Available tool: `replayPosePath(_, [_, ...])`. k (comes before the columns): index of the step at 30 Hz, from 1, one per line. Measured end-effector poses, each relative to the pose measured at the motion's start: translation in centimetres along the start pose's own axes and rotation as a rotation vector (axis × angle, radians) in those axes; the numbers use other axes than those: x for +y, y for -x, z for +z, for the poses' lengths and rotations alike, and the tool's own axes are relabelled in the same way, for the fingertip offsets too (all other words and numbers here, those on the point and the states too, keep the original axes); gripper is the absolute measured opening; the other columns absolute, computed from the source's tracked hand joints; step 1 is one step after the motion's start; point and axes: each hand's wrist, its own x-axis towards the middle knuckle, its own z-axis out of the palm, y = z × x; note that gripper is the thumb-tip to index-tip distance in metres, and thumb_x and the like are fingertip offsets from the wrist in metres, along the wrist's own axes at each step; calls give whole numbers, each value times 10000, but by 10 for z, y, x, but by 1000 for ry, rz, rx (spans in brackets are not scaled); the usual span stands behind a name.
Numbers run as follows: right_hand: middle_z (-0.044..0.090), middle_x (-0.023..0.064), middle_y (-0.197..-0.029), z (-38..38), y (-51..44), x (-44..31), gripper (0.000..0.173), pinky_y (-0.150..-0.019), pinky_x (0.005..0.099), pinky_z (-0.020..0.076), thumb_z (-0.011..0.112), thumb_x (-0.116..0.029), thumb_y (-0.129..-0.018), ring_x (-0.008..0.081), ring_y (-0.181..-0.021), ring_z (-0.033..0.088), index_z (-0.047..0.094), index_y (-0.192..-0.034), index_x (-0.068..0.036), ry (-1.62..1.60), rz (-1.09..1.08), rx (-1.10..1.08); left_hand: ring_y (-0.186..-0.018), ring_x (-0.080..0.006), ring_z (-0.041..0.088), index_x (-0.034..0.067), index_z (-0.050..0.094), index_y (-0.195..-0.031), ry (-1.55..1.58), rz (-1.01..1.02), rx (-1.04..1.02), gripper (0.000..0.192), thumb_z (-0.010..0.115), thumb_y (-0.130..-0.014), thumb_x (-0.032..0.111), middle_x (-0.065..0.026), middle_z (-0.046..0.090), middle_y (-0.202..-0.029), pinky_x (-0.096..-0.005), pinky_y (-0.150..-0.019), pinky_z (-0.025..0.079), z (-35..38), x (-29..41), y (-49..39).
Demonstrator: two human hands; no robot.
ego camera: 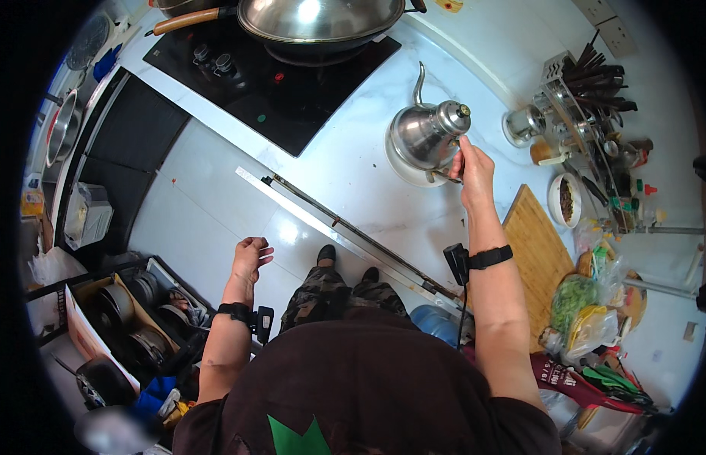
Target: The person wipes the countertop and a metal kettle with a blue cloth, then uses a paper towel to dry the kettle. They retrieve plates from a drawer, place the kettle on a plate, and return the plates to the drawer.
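A stainless-steel gooseneck kettle (pixel 418 136) with a lid stands over a round white dish or base (pixel 391 156) on the marble-patterned countertop (pixel 353 170). Its spout points away from me, towards the wall. My right hand (pixel 475 170) is closed around the kettle's handle, at the side nearest me. Whether the kettle rests on the white piece or is slightly raised, I cannot tell. My left hand (pixel 253 257) hangs at the left over the tiled floor, fingers loosely curled and apart, holding nothing. Both wrists wear black straps with small devices.
A lidded wok (pixel 322 23) sits on the black cooktop (pixel 233 96), its wooden handle pointing left. Right of the kettle are a metal canister (pixel 523 126), a utensil rack (pixel 580 114), a white bowl (pixel 564 200) and a wooden cutting board (pixel 535 256). A box of pans (pixel 120 318) stands lower left.
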Motion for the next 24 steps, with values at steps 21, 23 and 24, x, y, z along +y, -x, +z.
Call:
replayPosePath(21, [349,-42,-527,-125,35,-56,347,-418,236,267,651,-164,-878,65,-443,309,441,-607,-111,-215,-179,62,-710,-194,669,-58,575,-1024,-258,94,-408,339,514,-972,271,-130,661,-860,-293,-649,577,274,94,32])
replayPosePath(23, [356,-40,-528,-158,48,-54,338,-426,236,274,650,-162,-881,65,-446,316,443,-619,-113,-191,-183,127,-706,-219,672,-94,550,-1033,-223,62,-416,336,486,-980,231,-160,656,-866,-309,-639,586,296,96,29])
replayPosePath(24, [360,-40,-527,-174,56,-51,334,-430,235,277,648,-160,-883,64,-448,320,444,-623,-114,-174,-174,179,-703,-232,673,-112,537,-1038,-213,46,-414,334,473,-985,211,-176,653,-868,-316,-635,590,304,97,28])
